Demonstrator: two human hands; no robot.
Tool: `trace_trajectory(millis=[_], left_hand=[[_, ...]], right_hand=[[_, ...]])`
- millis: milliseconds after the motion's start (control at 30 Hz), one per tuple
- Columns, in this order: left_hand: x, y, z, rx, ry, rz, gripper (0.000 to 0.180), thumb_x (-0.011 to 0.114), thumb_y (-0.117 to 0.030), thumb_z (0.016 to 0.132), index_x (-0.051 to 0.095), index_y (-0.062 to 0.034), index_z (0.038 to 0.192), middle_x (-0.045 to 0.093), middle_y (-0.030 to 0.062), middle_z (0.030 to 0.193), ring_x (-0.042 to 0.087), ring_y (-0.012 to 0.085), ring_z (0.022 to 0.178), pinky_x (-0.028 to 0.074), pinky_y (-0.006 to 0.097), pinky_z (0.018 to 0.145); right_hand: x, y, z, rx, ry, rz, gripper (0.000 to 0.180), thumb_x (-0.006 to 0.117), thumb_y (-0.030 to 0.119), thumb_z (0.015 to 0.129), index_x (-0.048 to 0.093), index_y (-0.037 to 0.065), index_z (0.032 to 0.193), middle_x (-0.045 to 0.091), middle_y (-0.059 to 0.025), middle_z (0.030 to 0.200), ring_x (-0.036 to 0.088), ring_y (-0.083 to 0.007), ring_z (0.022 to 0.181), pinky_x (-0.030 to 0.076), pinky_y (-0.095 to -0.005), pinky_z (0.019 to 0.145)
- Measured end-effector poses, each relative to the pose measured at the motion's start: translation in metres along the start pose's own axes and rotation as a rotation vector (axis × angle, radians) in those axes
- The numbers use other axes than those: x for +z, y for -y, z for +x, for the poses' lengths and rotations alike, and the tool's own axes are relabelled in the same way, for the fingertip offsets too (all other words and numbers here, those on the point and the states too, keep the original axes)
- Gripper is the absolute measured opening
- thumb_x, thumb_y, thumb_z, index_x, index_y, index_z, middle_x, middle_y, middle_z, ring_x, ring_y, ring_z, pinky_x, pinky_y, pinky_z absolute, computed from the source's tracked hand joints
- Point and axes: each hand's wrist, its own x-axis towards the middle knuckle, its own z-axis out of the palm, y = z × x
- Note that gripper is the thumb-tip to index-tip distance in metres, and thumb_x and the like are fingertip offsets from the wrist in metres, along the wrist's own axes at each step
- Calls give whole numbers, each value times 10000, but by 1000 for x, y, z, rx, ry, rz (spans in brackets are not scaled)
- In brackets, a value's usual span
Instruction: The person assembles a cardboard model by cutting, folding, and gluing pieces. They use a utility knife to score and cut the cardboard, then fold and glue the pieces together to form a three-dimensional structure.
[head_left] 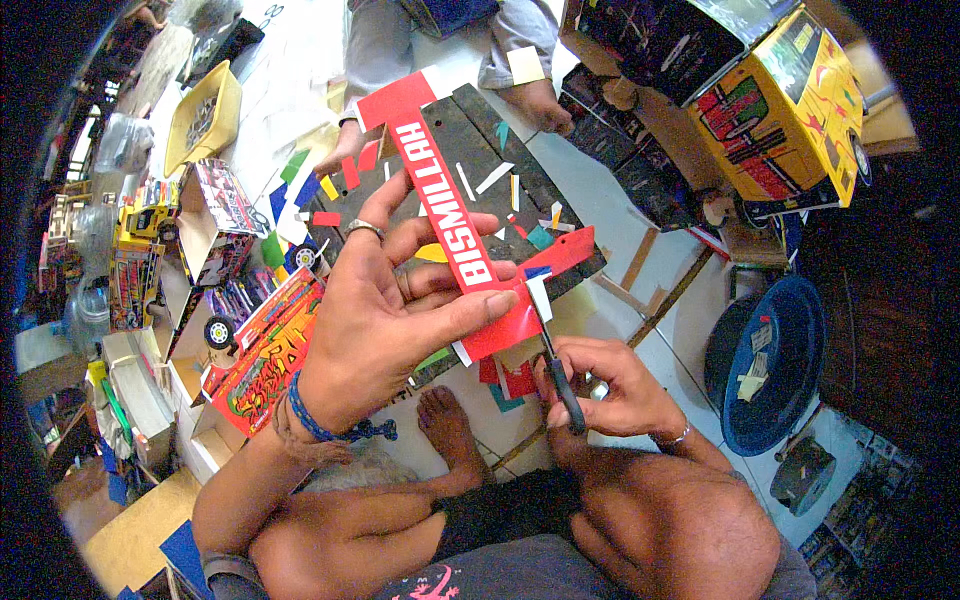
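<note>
My left hand (pixel 375 315) grips a long red sticker strip (pixel 445 200) with white lettering, thumb on top and fingers beneath. The strip slants from the upper left toward my right hand. My right hand (pixel 625 390) holds scissors (pixel 560 375) with dark handles, my fingers around the loops. The scissor blades reach up to the strip's lower right edge, where a small white and blue piece sticks out. How far the blades are apart is hard to make out. Under the strip lies a dark board (pixel 490 130) scattered with red, white, yellow and teal scraps.
Colourful toy trucks (pixel 265 345) stand at the left, near a yellow tray (pixel 205 115). A large yellow toy truck (pixel 775 115) is at the upper right. A blue basin (pixel 775 365) with scraps sits to the right. Another person's foot (pixel 540 105) rests beyond the board.
</note>
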Motion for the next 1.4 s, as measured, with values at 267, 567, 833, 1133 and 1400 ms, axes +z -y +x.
trace_trajectory(millis=[267, 567, 833, 1133, 1400], left_hand=[[-1, 2, 0, 16, 6, 9, 1061, 822, 32, 785, 119, -34, 1577, 565, 208, 1367, 676, 317, 1132, 576, 425, 974], [-6, 7, 2, 53, 28, 8, 1049, 811, 51, 787, 128, -37, 1579, 563, 210, 1370, 667, 311, 1149, 570, 414, 979], [-8, 7, 3, 36, 3, -26, 810, 673, -21, 946, 127, 47, 1539, 574, 231, 1355, 658, 312, 1169, 573, 393, 981], [-7, 6, 4, 56, -1, -47, 741, 676, -37, 950, 192, 53, 1503, 573, 228, 1363, 646, 305, 1199, 574, 365, 978], [-1, 9, 1, 19, -10, -95, 613, 673, -52, 955, 277, 22, 1416, 577, 226, 1366, 647, 305, 1201, 579, 376, 975]], right_hand=[[1, -1, -3, 11, 2, 1, 387, 844, 201, 822, 491, 45, 783, 533, -70, 752, 536, -218, 694, 417, -353, 626], [-4, -1, -2, -20, -94, 65, 298, 775, 317, 888, 612, 72, 937, 616, -62, 967, 605, -203, 925, 477, -334, 797], [-1, -14, -6, 270, 21, 507, 353, 818, 218, 849, 565, 71, 1046, 563, -43, 1086, 542, -163, 1056, 448, -328, 916], [2, -13, -6, 25, 265, 91, 384, 826, 285, 818, 557, 42, 943, 612, -103, 957, 622, -282, 930, 484, -387, 819], [9, -10, 2, 4, 285, 15, 429, 806, 362, 823, 546, 32, 909, 584, -123, 860, 614, -313, 841, 467, -413, 738]])
